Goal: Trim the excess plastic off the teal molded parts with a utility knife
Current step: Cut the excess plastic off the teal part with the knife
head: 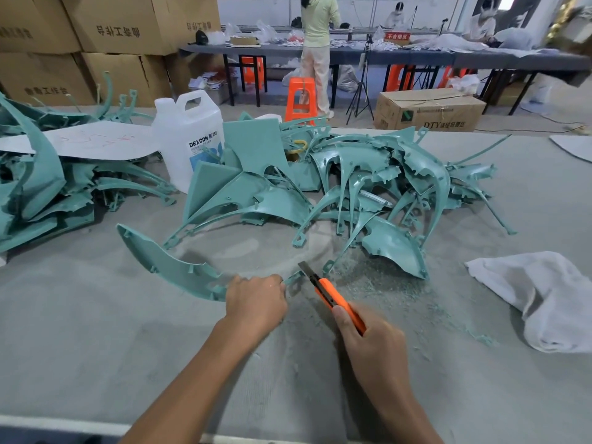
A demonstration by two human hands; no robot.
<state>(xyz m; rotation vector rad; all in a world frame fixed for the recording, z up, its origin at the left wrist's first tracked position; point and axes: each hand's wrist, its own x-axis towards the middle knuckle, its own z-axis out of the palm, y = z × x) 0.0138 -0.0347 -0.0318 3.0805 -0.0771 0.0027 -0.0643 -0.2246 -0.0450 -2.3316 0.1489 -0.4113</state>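
Lowest in the frame, two bare forearms reach up from the bottom edge over the grey felt-covered table (96, 331). At centre we see the left hand (256, 302) with its fingers curled round the right end of a long curved teal part (166, 261), which sweeps away to the left and lies on the table. A small tab of that part sticks out just right of the knuckles. The right hand (371, 344) is clenched round the orange utility knife (333, 296). The knife's extended blade points up and to the left and ends right beside that tab; we cannot tell whether it touches.

Just right of the knife, teal shavings (378, 283) are scattered over the felt. At the right edge lies a crumpled white cloth (551, 299).

Higher up, at the middle of the frame, we see a tangled heap of teal molded parts (352, 174). A second stack (38, 181) fills the left edge, with a white paper sheet (102, 139) on top of it. Between the two stands a white plastic jug (189, 133).

Along the top of the frame we see cardboard boxes (121, 24) stacked at the upper left. To their right are an orange stool (299, 97) and a carton on the floor (429, 110). A person (317, 43) in pale clothes stands at a long dark table.
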